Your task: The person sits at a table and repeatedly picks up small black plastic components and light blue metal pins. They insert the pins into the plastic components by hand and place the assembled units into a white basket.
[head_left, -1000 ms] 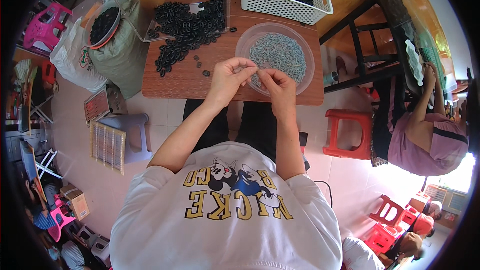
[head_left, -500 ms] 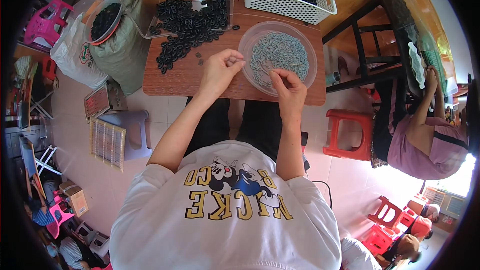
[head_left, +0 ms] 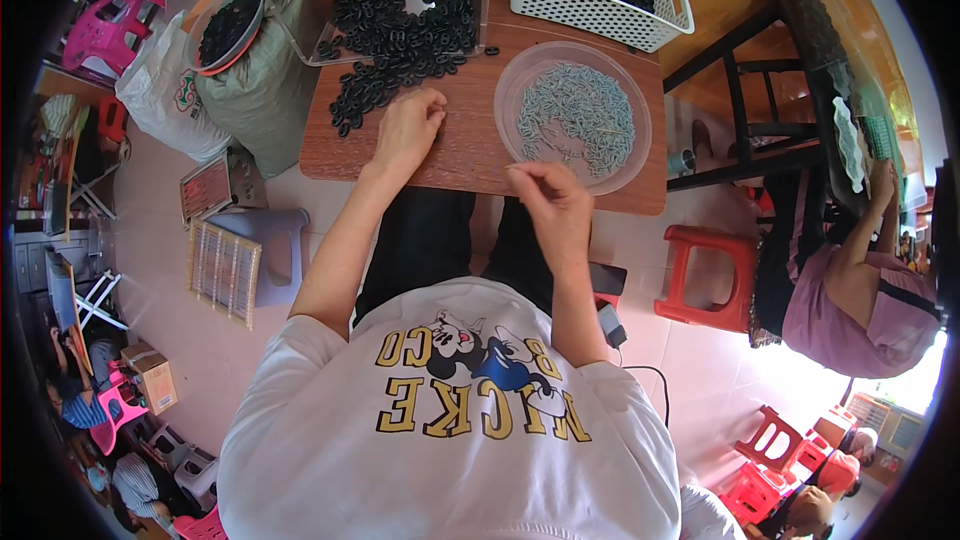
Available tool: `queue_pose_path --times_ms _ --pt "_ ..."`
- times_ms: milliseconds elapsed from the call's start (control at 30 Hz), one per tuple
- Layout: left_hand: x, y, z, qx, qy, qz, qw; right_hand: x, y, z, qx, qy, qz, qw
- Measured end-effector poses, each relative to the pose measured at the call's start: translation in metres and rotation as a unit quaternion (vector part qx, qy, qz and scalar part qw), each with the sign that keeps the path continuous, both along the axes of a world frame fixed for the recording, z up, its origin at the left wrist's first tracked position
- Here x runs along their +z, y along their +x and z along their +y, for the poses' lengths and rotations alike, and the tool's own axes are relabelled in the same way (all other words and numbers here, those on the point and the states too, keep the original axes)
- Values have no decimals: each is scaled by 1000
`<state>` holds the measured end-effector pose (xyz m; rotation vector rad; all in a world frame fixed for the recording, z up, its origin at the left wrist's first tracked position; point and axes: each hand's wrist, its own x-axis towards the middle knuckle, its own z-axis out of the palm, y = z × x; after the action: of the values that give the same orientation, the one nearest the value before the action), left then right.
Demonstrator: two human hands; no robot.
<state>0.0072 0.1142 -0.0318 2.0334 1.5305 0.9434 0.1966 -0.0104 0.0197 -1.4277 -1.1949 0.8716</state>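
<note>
My left hand [head_left: 408, 130] is over the brown table, beside the near edge of a spread of black oval pieces with openings [head_left: 400, 55]. Its fingers are curled in; whatever lies between them is hidden. My right hand [head_left: 555, 202] is at the table's front edge, just in front of a clear round bowl [head_left: 508, 105]. Thumb and fingers are pinched together there, on something too small to make out. Many small, thin, blue-grey metal pieces that look like screws [head_left: 590, 105] lie in the bowl.
A white perforated basket [head_left: 600, 25] of black pieces stands behind the bowl. A clear tray [head_left: 487, 0] opens onto the table at the back left. Sacks [head_left: 250, 105] and a stool [head_left: 285, 250] stand left; a red stool [head_left: 705, 275] and a seated person [head_left: 850, 300] are right.
My left hand has moved left, away from the bowl to the black pieces. My right hand has drawn back from over the bowl to the table's front edge. The view has shifted slightly.
</note>
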Motion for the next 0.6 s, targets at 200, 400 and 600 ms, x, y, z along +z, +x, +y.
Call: queue_pose_path --times_ms 200,400,600 --pt "5 -9 1 2 16 -20 1000 4 -17 2 50 14 -67 996" --pt "57 -10 -53 -51 -178 -261 947 -7 -18 13 70 -40 51 995" --pt "41 3 -90 -84 -202 -461 860 -8 -28 16 158 -91 344 921"
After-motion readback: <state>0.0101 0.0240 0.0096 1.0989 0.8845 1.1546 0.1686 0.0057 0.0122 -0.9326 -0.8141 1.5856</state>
